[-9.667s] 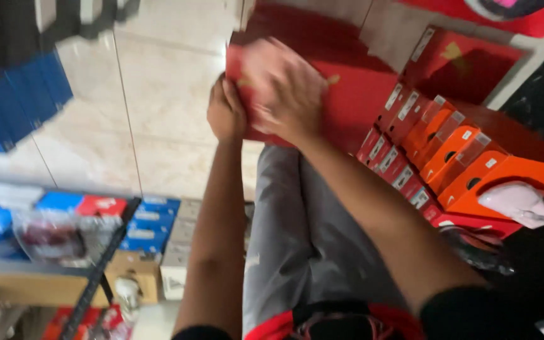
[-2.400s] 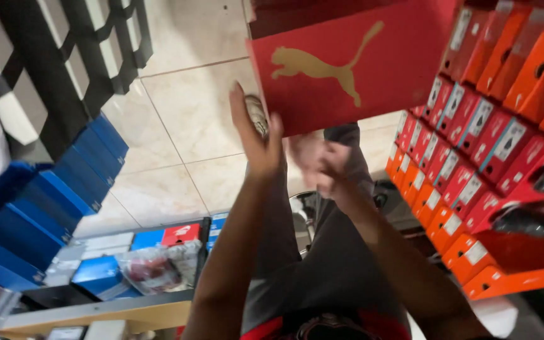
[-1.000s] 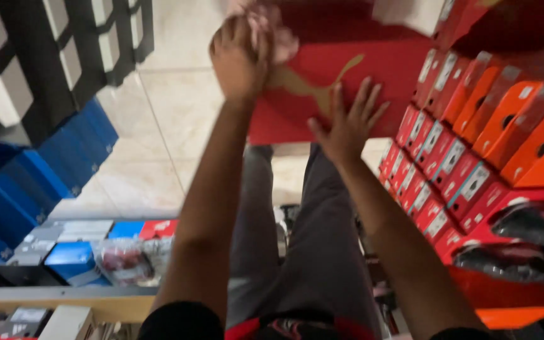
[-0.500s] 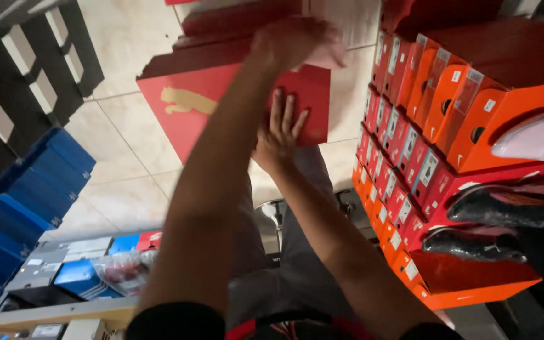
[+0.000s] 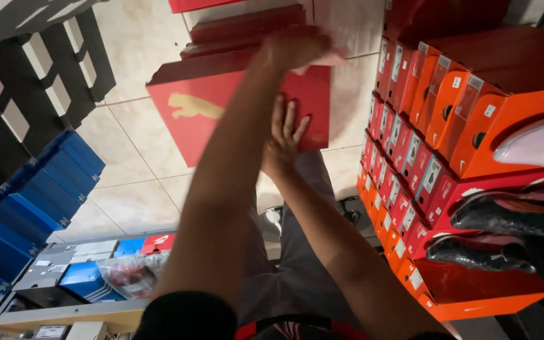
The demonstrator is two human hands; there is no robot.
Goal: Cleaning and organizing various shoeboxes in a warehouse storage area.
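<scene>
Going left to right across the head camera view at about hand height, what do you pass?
Blue shoe boxes → red shoe box with the right hand flat on it → orange and red stacked shoe boxes → pale shoe

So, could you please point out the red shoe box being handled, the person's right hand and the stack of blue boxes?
red shoe box (image 5: 190,126), head view, on its large gold-printed face.
right hand (image 5: 283,135), head view, on the back of the hand.
stack of blue boxes (image 5: 39,201), head view, on a box end.

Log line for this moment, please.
left hand: on top of red shoebox | right hand: flat on its front | orange boxes: beside
</scene>
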